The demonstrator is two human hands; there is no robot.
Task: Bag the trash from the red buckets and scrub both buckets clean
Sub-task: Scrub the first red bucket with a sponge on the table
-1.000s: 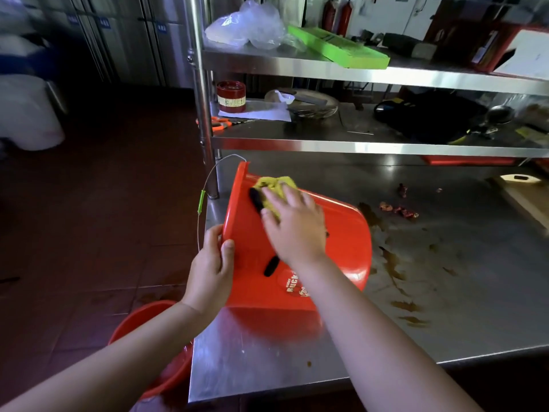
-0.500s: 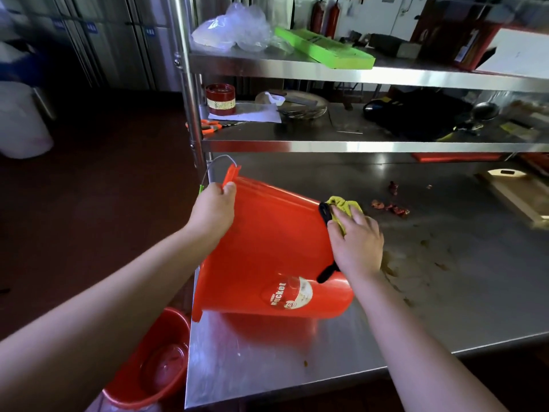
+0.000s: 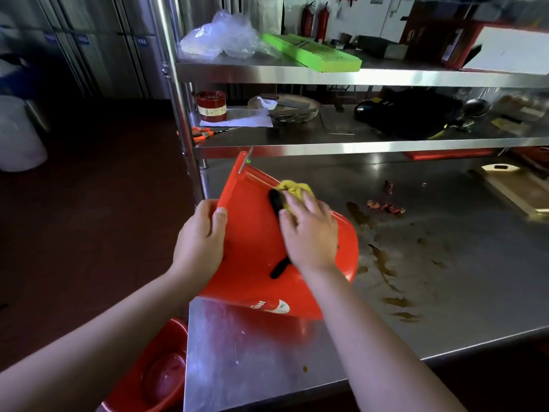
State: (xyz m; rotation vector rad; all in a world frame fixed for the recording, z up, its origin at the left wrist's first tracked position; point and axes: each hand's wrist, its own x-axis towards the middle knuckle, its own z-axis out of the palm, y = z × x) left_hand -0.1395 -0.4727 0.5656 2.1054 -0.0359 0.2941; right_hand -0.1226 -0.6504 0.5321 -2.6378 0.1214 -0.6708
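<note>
Back up the bucket (image 3: 252, 233) wall, right hand (image 3: 309, 233) presses cloth (image 3: 294, 188) flat-fingered, left hand (image 3: 199, 242) grips rim, stains (image 3: 383, 260) alongside

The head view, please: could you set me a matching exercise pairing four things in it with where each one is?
Things:
1. labelled bucket
2. other red bucket
3. yellow cloth
4. scissors

Places:
A. on the middle shelf
B. on the floor beside the table
C. pressed under the right hand
D. tipped over on the table, rim gripped by the left hand

Pairs: 1-D, 2-B, 3-C, 4-A.
</note>
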